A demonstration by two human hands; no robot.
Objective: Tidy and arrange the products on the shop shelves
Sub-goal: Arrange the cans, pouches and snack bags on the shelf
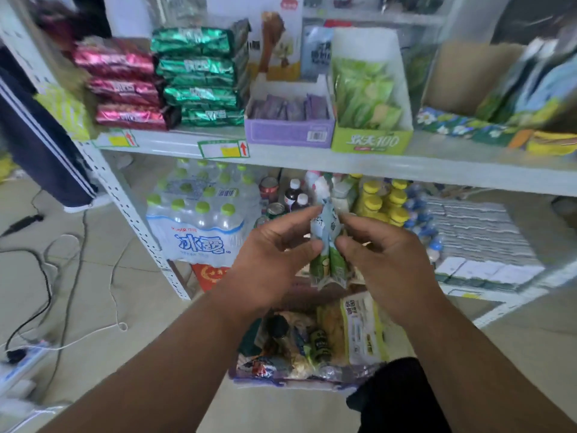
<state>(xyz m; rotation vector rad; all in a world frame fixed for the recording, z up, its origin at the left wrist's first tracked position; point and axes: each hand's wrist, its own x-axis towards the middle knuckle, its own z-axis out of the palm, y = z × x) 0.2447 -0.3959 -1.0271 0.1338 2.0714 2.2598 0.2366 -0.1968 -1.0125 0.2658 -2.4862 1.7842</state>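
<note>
Between my two hands stand two slim blue-and-green snack packets [326, 245], held upright below the shelf edge. My left hand [274, 260] pinches their left side with thumb and fingertips. My right hand [377, 254] pinches the right side. On the shelf [312, 157] above sit a green display box [371, 142] of green packets, a purple box [287, 132] of purple sachets, and stacks of green packs [199, 76] and pink packs [125, 85].
A plastic bag [312, 348] of mixed goods lies on the floor under my hands. The bottom shelf holds a shrink-wrapped case of water bottles [196, 220], cans, yellow-capped bottles [387, 201] and stacked packs. Cables trail on the floor at left. A person's dark sleeve [40, 129] hangs at far left.
</note>
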